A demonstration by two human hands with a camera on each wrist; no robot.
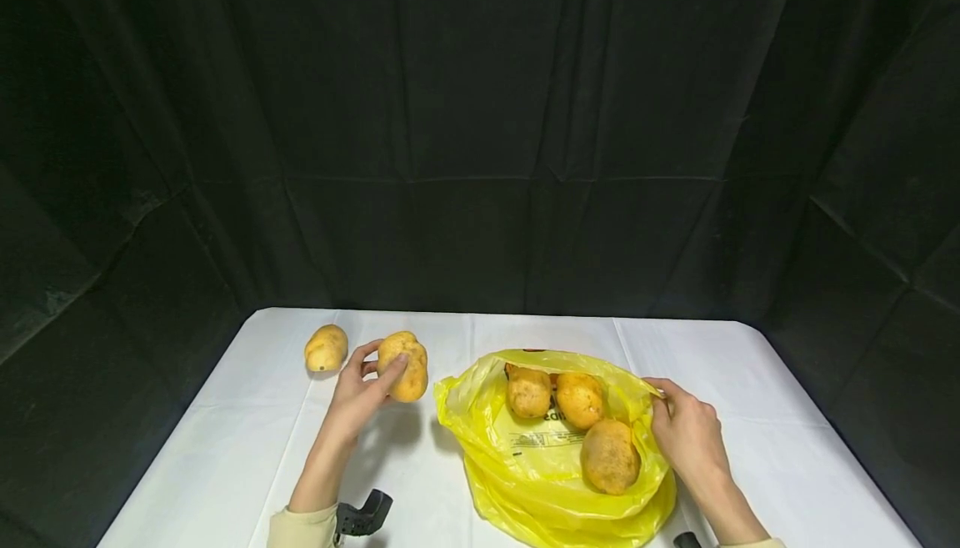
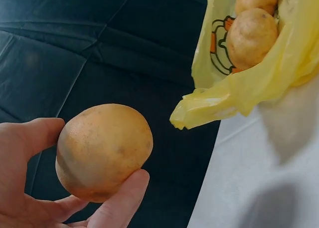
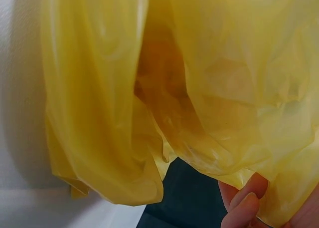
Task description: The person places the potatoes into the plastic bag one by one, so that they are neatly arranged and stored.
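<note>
A potato (image 1: 405,369) is held above the white tablecloth by my left hand (image 1: 360,398), thumb on one side and fingers on the other. The left wrist view shows the same potato (image 2: 104,150) close up, to the left of the bag's edge. My right hand (image 1: 688,429) pinches the right rim of a yellow plastic bag (image 1: 510,481), which lies with its mouth spread wide. Inside the bag are three potatoes: one at the left (image 1: 528,393), one beside it (image 1: 580,400) and a larger one nearer me (image 1: 611,457). In the right wrist view, fingertips (image 3: 244,208) grip the thin plastic.
Another potato (image 1: 326,349) lies on the far left of the white-covered table (image 1: 217,439), beyond my left hand. Black cloth (image 1: 480,239) hangs behind the table and at both sides. A black wrist camera mount (image 1: 363,515) sticks out from my left wrist.
</note>
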